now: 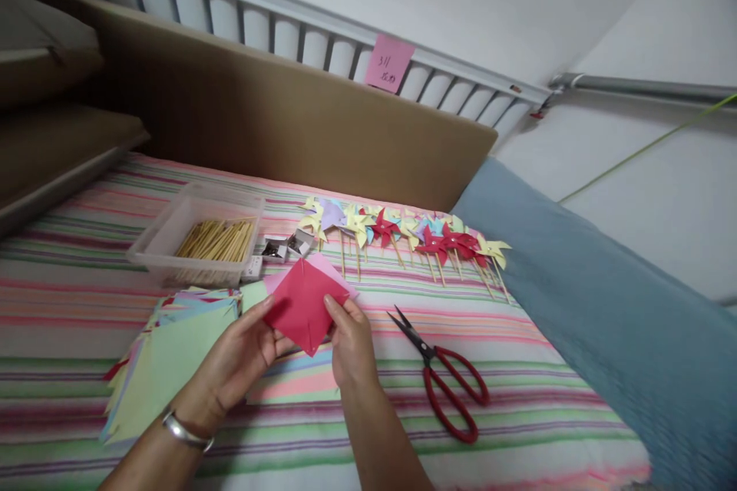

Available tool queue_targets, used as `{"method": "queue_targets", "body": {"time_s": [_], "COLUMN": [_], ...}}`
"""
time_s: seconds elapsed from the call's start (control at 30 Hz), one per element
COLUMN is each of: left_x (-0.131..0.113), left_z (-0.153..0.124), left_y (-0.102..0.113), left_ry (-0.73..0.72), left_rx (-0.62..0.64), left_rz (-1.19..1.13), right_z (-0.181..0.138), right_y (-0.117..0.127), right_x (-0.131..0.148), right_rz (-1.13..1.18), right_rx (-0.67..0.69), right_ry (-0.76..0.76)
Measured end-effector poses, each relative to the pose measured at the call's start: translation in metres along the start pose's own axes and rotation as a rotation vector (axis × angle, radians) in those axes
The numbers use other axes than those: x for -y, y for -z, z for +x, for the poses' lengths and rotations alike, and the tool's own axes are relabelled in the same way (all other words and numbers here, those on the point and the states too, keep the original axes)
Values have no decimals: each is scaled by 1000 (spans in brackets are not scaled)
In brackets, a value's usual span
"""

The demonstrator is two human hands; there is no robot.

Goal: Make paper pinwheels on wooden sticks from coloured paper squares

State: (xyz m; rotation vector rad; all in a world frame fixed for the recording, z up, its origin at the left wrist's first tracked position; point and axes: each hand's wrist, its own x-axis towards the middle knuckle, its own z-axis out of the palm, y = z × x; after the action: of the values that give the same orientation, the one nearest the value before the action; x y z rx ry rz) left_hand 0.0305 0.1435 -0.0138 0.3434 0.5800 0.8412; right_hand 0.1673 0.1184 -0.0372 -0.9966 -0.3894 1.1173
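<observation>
Between my two hands is a square sheet of red paper [305,303], turned corner-down, with short lines at its corners. My left hand [245,349] grips its left corner, thumb on top and fingers beneath. At the right edge, my right hand [351,341] pinches the sheet with the thumb in front. A pink sheet [329,270] shows behind the red one; whether it is held or lies on the cloth, I cannot tell. Scissors with red handles [441,376] lie spread slightly to the right of my hands. Left of my left hand is a stack of coloured paper sheets [173,353].
A clear plastic box [155,245] holds several wooden sticks [219,240]. Beside it are small open boxes [299,243] with dark bits inside. Finished paper pinwheels [385,229] lie in a row before a cardboard panel [276,115]. The striped cloth [535,391] covers the surface.
</observation>
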Motion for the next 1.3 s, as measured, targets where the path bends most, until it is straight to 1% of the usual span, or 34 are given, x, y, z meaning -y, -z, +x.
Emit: {"method": "queue_targets", "body": {"time_s": [0.13, 0.27, 0.37, 0.5, 0.57, 0.67, 0.73, 0.77, 0.8, 0.83, 0.87, 0.9, 0.93, 0.97, 1.0, 1.03, 1.07, 1.13, 1.2, 1.3], "left_x": [10, 4, -3, 2, 8, 13, 14, 13, 12, 10, 8, 6, 4, 1, -1, -3, -6, -9, -10, -8], "left_z": [3, 6, 6, 6, 6, 9, 12, 13, 14, 14, 15, 16, 16, 16, 16, 16, 16, 16, 15, 14], "left_y": [1, 7, 12, 8, 4, 0, 1, 2, 4, 5, 7, 8, 9, 10, 11, 12, 12, 13, 13, 11], "left_ry": [4, -27, -80, -48, -43, -77, -123, -154, -188, -220, -248, -267, -278, -283, -284, -285, -288, -291, -290, -299], "left_rx": [-59, -79, -88, -87, -108, -198, -248, -262, -276, -293, -312, -330, -341, -345, -339, -328, -319, -315, -312, -297], "left_rz": [114, 170, 156, 173, 194, 197, 182, 169, 154, 138, 122, 107, 95, 85, 74, 62, 50, 36, 41, 59], "right_z": [0, 1, 1, -3, -5, -6, -4, -3, -2, -3, -4, -6, -9, -13, -17, -21, -24, -29, -29, -27], "right_y": [-1, -1, -2, -7, -11, -12, -10, -8, -6, -5, -4, -3, -4, -4, -6, -7, -9, -11, -13, -13], "right_x": [1, 2, 2, -2, -5, -8, -9, -8, -7, -6, -4, -2, -1, 0, 0, 0, 0, -3, -6, -8], "right_rz": [-12, 2, 37, 77, 54, -13, -110, -183, -271, -374, -489, -611, -733, -846, -941, -1016, -1072, -1145, -1189, -1223], "right_rx": [-14, 2, -31, -61, -46, -4, 6, -14, -47, -85, -108, -100, -50, 34, 134, 234, 317, 412, 435, 426], "right_ry": [-2, -15, -13, -37, -53, -62, -60, -38, 11, 95, 214, 357, 508, 645, 755, 832, 877, 911, 931, 946]}}
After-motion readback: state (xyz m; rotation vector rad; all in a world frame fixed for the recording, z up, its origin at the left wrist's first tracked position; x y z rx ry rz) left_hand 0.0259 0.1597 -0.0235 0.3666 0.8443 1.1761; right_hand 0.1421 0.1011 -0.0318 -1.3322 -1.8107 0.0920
